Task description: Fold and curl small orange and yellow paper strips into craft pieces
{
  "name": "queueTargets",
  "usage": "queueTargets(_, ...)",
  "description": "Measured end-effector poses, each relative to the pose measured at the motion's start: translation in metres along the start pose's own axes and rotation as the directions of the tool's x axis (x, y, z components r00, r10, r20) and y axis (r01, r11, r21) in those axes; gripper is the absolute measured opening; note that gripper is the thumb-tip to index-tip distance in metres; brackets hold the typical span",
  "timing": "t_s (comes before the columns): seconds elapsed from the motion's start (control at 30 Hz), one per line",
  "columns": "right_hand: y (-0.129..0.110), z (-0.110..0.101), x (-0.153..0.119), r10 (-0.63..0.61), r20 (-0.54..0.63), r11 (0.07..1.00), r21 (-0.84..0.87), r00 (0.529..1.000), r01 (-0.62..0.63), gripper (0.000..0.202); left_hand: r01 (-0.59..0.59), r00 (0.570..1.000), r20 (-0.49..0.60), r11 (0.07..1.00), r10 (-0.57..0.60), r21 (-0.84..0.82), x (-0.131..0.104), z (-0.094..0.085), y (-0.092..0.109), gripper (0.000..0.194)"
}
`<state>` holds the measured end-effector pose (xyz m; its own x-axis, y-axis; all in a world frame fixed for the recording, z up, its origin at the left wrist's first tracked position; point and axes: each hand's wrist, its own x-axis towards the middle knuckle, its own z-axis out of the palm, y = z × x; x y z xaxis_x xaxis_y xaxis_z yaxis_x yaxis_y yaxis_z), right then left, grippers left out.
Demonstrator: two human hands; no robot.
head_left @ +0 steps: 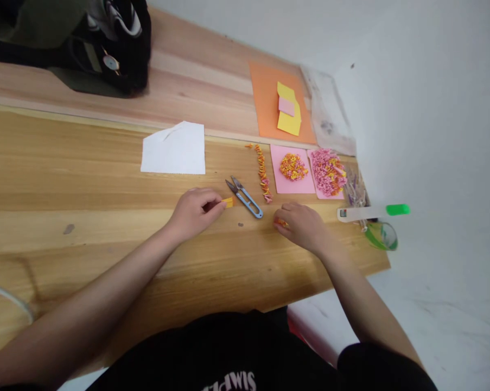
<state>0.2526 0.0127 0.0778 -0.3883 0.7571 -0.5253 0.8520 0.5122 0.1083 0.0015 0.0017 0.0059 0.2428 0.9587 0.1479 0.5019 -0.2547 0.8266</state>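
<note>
Pinching an orange paper strip (pixel 228 202) in the left hand (pixel 196 213), had that thumb and fingers closed on it near the middle of the table (pixel 147 277), just beside the open blades of the blue-handled snips (pixel 248 202). Curled the fingers of the right hand (pixel 299 224) over a small orange piece (pixel 282 222), toward the table's right edge; could not tell whether gripped or merely covered. Had the snips lying between both hands, tips toward the back edge. Saw beyond the handle a row of small folded pieces (pixel 261 168) running toward that same edge, with a blank white sheet (pixel 175 151) to its left. Had, right of the row, an orange-and-yellow heap (pixel 293 166) on a pink square (pixel 297 186), then a mostly pink heap (pixel 328 171) on another pink sheet (pixel 337 193), nearer the right edge. Noticed a green-ended white tool (pixel 356 213) by the near right corner. Saw an orange sheet (pixel 263 98) bearing yellow paper (pixel 289 124) and a pink slip (pixel 286 106) on the paler boards (pixel 204 76) past the back edge.
</note>
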Motion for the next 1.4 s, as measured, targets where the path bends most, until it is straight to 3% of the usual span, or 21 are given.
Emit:
queueTargets(0.33, 0.002, -0.003, 0.004, -0.015, 0.014, 0.998, 0.059, 1.0, 0.015, 0.016, -0.011, 1.0, -0.001, 1.0, 0.011, -0.003, 0.0, 0.001, -0.001, 0.027)
queueTargets(0.53, 0.003, -0.014, 0.004, 0.053, 0.058, 0.995, 0.083, 0.997, -0.058, 0.012, -0.032, 0.999, -0.006, 0.999, 0.032, 0.014, 0.0, 0.001, -0.001, 0.026)
queueTargets(0.97, -0.002, -0.007, 0.007, 0.024, 0.088, 0.999, 0.042, 0.996, -0.027, 0.016, -0.06, 0.998, -0.009, 0.998, 0.06, 0.026, 0.001, 0.002, -0.001, 0.025)
queueTargets(1.07, 0.001, -0.019, 0.007, 0.029, 0.049, 0.998, 0.057, 0.998, -0.032, 0.016, -0.062, 0.998, -0.011, 0.998, 0.063, 0.034, 0.001, 0.003, -0.001, 0.026)
queueTargets(1.2, 0.006, -0.056, 0.017, 0.045, -0.121, 0.998, 0.038, 0.992, -0.041, 0.014, -0.048, 0.999, 0.004, 0.998, 0.048, 0.043, 0.001, 0.003, -0.001, 0.026)
queueTargets(1.3, 0.007, -0.085, 0.047, 0.057, -0.247, 0.998, 0.013, 0.967, -0.055, 0.015, -0.041, 0.999, 0.016, 0.998, 0.041, 0.045, 0.001, 0.003, -0.001, 0.028)
queueTargets(1.4, 0.004, -0.098, 0.09, 0.05, -0.319, 0.999, 0.009, 0.946, -0.05, 0.017, -0.036, 0.999, 0.018, 0.998, 0.035, 0.048, 0.001, 0.003, -0.001, 0.026)
